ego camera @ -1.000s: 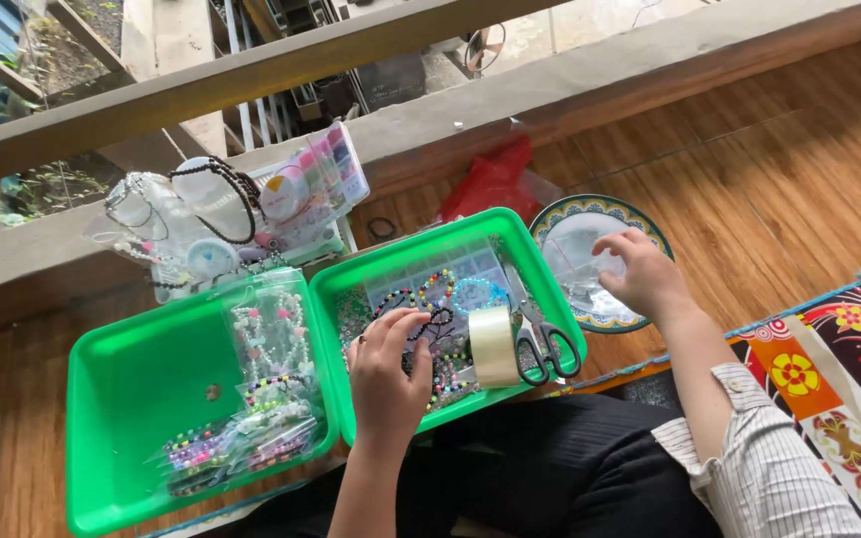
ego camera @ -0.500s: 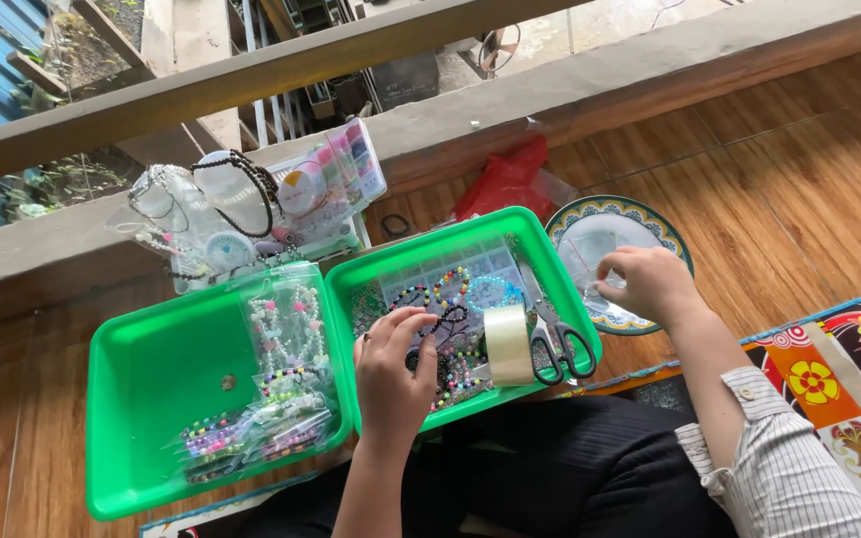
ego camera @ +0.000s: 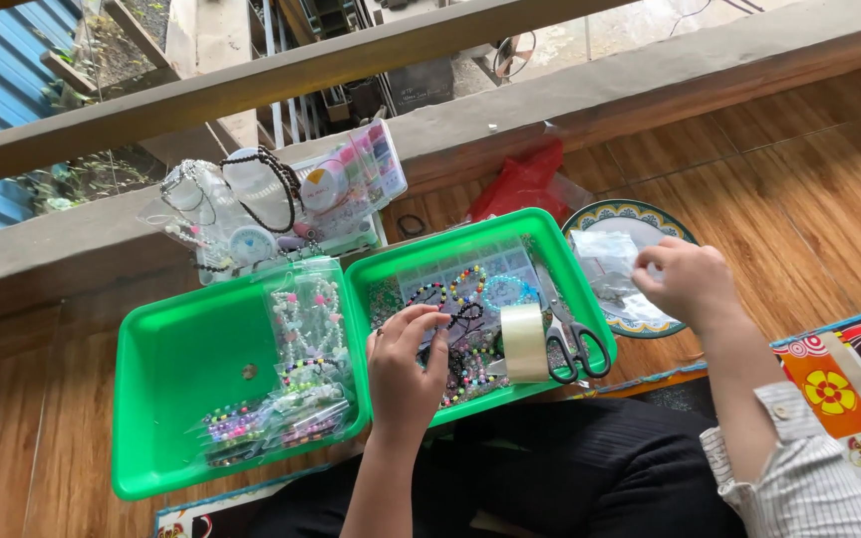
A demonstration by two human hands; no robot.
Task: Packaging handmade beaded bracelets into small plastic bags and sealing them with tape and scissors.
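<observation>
A person sits on a wooden floor [ego camera: 809, 189] with two green trays side by side at the knees. In the left green tray [ego camera: 166, 389], clear packets of beaded strings [ego camera: 296, 384] lie stacked against its right wall; the rest of its bottom is bare. The left hand [ego camera: 403, 374] rests inside the right green tray [ego camera: 560, 254], thumb and fingertips pinched on a black bead strand [ego camera: 462, 317] that lies over loose colourful bracelets [ego camera: 460, 284]. A roll of clear tape [ego camera: 523, 342] stands on edge just right of that hand, with black-handled scissors [ego camera: 575, 344] along the tray's right wall. Off that tray's right edge, the right hand [ego camera: 690, 282] is curled over a patterned plate [ego camera: 640, 214], fingertips closed on a clear plastic bag [ego camera: 610, 261] lying in it. Farther off, a red plastic bag [ego camera: 522, 184] sits on the floor against the concrete ledge [ego camera: 650, 70], where a clear compartment box of coloured beads [ego camera: 351, 184] and bagged necklaces [ego camera: 226, 204] are heaped.
</observation>
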